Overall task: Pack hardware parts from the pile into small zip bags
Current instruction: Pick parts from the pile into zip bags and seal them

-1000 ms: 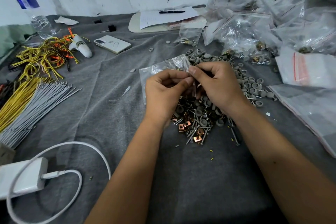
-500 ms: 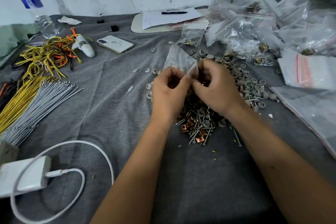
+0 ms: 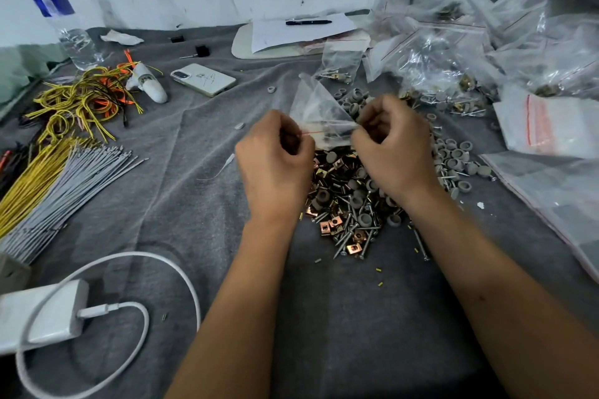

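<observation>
A small clear zip bag (image 3: pixel 319 110) with a red seal line hangs stretched between my two hands above the pile. My left hand (image 3: pixel 275 165) pinches its left end and my right hand (image 3: pixel 390 152) pinches its right end. Some dark small parts show inside the bag near the seal. Below the hands lies the pile of hardware (image 3: pixel 348 204): copper clip nuts, screws and grey round caps on the grey cloth. More grey caps (image 3: pixel 453 159) spread to the right of the pile.
Filled zip bags (image 3: pixel 453 52) heap at the back right, empty bags (image 3: pixel 547 123) at the right edge. Yellow and grey wires (image 3: pixel 61 178) lie left, with a phone (image 3: pixel 204 78), water bottle (image 3: pixel 61 16), charger and cable (image 3: pixel 42 314), and paper with pen (image 3: pixel 308 23).
My hands have drawn apart, pulling the bag's seal line taut between them. The bag went from lying across toward the left to standing up between the hands.
</observation>
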A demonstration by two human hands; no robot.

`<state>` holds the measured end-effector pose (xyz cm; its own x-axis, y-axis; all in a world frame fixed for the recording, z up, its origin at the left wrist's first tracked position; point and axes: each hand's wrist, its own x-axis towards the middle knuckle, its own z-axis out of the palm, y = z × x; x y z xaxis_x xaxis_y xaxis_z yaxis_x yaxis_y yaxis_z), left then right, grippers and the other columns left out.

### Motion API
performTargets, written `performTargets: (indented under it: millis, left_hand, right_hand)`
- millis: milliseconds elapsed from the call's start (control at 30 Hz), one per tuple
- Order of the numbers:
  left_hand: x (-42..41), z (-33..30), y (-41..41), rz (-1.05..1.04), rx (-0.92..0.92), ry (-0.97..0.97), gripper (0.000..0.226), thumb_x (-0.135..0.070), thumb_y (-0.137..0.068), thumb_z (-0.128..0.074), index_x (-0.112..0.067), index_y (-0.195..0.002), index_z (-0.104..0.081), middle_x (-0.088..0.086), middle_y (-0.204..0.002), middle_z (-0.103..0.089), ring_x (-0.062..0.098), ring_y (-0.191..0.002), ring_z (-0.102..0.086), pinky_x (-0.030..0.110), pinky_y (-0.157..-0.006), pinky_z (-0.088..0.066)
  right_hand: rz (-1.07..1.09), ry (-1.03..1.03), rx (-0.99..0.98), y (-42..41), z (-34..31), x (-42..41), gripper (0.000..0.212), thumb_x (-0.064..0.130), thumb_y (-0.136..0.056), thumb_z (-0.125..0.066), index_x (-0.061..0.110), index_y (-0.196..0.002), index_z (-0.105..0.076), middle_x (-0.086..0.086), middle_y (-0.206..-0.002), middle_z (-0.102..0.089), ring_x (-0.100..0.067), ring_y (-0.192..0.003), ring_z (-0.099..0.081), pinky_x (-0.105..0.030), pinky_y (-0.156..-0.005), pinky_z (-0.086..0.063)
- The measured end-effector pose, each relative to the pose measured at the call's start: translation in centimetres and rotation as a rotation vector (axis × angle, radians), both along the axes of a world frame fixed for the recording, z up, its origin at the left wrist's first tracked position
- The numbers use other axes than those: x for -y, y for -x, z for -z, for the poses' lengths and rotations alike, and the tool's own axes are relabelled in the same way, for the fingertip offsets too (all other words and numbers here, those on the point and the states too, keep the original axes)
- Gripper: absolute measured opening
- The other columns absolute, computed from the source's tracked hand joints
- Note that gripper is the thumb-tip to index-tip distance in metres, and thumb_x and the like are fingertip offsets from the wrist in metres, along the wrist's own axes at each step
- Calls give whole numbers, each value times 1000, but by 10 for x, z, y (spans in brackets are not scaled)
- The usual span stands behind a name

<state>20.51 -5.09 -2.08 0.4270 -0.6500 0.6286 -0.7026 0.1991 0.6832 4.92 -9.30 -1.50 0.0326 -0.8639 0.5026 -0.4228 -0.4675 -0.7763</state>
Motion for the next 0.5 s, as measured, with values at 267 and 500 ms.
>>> performTargets:
  millis: [267,500]
  left_hand:
    - [-9,-9,-12,-326,160,207,6,-6,-82,-71,-6,-85,-75,12,-87,-66,33,-88,-57,24,-74,-29]
    - [-3,2,-4,-100,115,-148,11,-17,-90,-72,-16,-97,-80,3,-100,-72,25,-87,-68,43,-80,-51]
  right_hand:
    - [-416,14,-735,-1,-1,-3,42,64,-72,-79,36,-102,-77,13,-111,-59,-16,-115,-39,-44,-106,-33]
    - [-459,-8,-707,3,-4,-2,23,53,-76,-81,41,-95,-77,15,-97,-58,-11,-105,-40,-48,-103,-32]
